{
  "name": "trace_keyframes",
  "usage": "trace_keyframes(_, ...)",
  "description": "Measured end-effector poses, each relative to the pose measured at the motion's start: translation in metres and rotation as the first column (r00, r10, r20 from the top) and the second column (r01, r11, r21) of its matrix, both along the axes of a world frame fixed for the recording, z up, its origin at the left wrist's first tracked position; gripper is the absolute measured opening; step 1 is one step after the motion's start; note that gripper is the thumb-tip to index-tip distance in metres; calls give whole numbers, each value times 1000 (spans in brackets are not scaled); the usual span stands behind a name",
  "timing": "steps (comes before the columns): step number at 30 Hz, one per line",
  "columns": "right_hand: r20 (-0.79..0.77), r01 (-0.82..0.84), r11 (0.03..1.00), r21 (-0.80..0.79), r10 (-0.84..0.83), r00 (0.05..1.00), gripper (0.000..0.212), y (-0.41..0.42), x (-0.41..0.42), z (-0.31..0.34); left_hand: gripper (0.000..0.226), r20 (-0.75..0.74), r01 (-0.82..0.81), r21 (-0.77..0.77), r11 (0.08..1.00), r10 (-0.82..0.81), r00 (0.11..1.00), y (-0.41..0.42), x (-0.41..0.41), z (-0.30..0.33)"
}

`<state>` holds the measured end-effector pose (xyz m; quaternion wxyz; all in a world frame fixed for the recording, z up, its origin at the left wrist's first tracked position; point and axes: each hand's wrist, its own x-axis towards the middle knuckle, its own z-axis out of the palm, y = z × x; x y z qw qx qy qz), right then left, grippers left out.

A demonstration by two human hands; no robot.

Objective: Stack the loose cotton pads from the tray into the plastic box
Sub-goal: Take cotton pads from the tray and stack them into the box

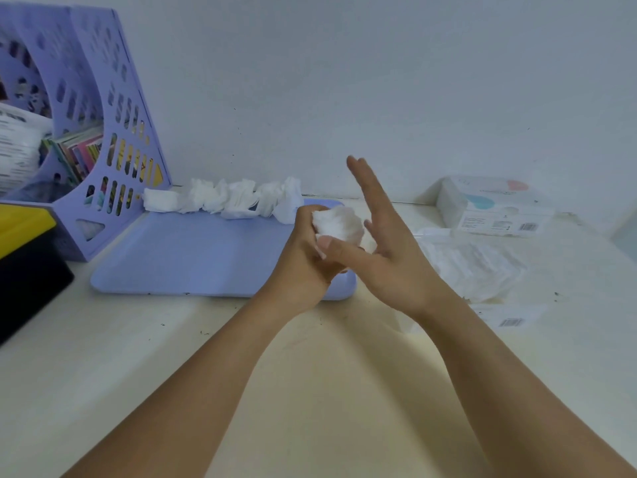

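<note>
A lilac tray (193, 257) lies flat on the pale table. Along its far edge sits a row of loose white cotton pads (227, 199), bunched and leaning. My left hand (303, 260) is closed around a small stack of cotton pads (339, 224), held above the tray's right end. My right hand (389, 236) is flat, fingers straight and pointing up, with its palm pressed against the right side of that stack. A clear plastic box (472, 263) with white pads inside lies on the table right of my hands, partly hidden by my right hand.
A purple perforated file holder (103, 132) with books stands at the back left. A yellow and black object (27, 257) sits at the left edge. A white packet of pads (496, 208) rests at the back right against the wall.
</note>
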<state>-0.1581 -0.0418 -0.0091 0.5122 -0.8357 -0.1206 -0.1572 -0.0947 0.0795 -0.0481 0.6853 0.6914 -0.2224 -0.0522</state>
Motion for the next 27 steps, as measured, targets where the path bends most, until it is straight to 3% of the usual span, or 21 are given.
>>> trace_keyframes(1,-7,-29,997,-65,29,1000,86,0,0,-1,10,-3,-15,-6,1000,15,1000,-2,-1,-2)
trace_keyframes(3,-61,-84,982,-167,75,995,84,3,-3,-3,16,-21,-70,2,998,71,997,-5,-5,-2)
trace_keyframes(5,-15,-48,981,-188,46,999,90,6,-2,-4,9,-44,-65,-31,997,64,997,-6,-3,-3)
trace_keyframes(9,-79,-23,1000,11,24,997,101,6,-2,1,20,-164,-49,-167,985,21,986,2,-1,5)
trace_keyframes(11,-153,-21,999,44,27,988,100,2,0,-2,17,-153,-30,-193,981,0,988,3,-1,7)
trace_keyframes(14,-237,-159,987,-1,155,959,97,1,-1,-5,27,-67,29,-76,997,-34,997,6,-4,5)
trace_keyframes(17,-304,-245,962,-116,201,931,80,0,-4,2,45,-53,163,95,982,-159,986,9,-7,2)
trace_keyframes(18,-286,-228,958,-174,172,943,77,-1,-4,3,42,3,140,148,979,-142,990,6,-10,3)
trace_keyframes(20,-155,-112,947,-300,68,986,77,-2,-3,5,12,167,95,271,958,-144,975,8,-11,0)
trace_keyframes(21,-91,-43,944,-328,13,996,74,-4,-1,6,17,162,75,273,959,-122,979,9,-10,2)
trace_keyframes(25,53,113,919,-377,-100,994,40,-12,-7,21,80,248,36,151,988,-73,966,14,-13,18)
trace_keyframes(27,91,179,892,-415,-155,984,28,-15,-20,28,101,307,29,182,983,-84,948,8,-18,23)
